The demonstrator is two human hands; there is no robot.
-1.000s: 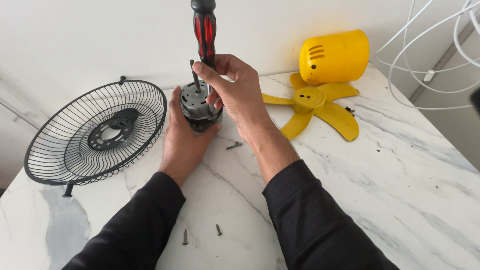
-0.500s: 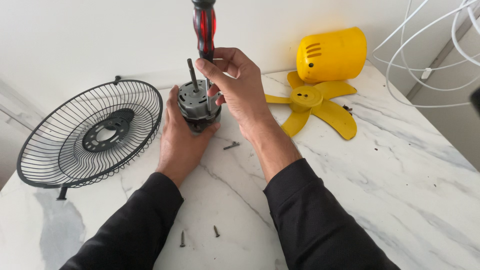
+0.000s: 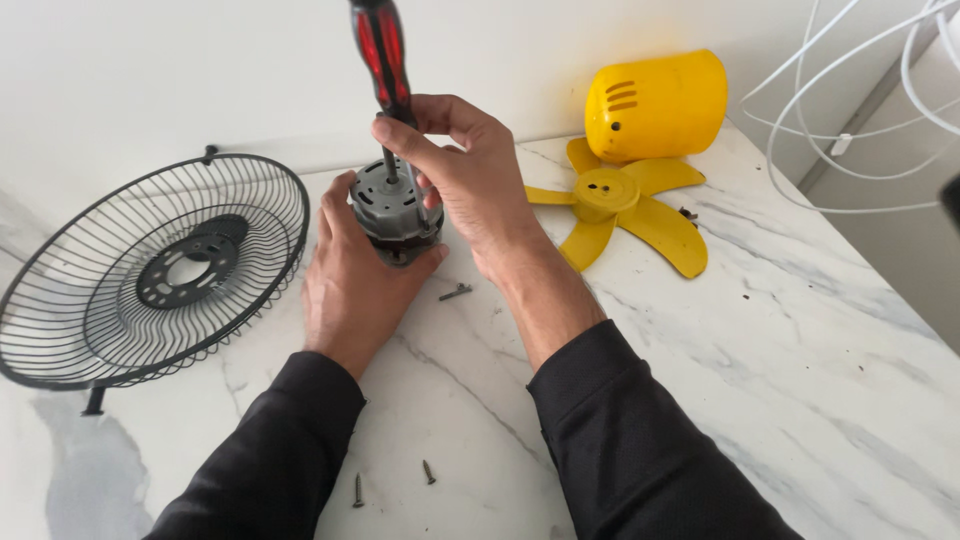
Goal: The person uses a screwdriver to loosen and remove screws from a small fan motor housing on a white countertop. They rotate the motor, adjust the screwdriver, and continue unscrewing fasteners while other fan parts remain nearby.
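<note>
Little shift: red-and-black screwdriver (image 3: pixel 383 70) stays upright on grey cylindrical fan motor (image 3: pixel 393 208). Right hand (image 3: pixel 468 180) grips it; left hand (image 3: pixel 352 275) clasps motor on white marble table (image 3: pixel 800 380). Black wire guard (image 3: pixel 150 270) left, open room right.

Motor (image 3: pixel 392 208): grey, round, ribbed housing, stood upright on the marble top at 12 o'clock of centre | Screwdriver (image 3: pixel 382 60): red-and-black handle, near vertical, tilted slightly left, shaft down onto the motor's top face.

screwdriver (image 3: pixel 385 75) handle top cut off
</note>
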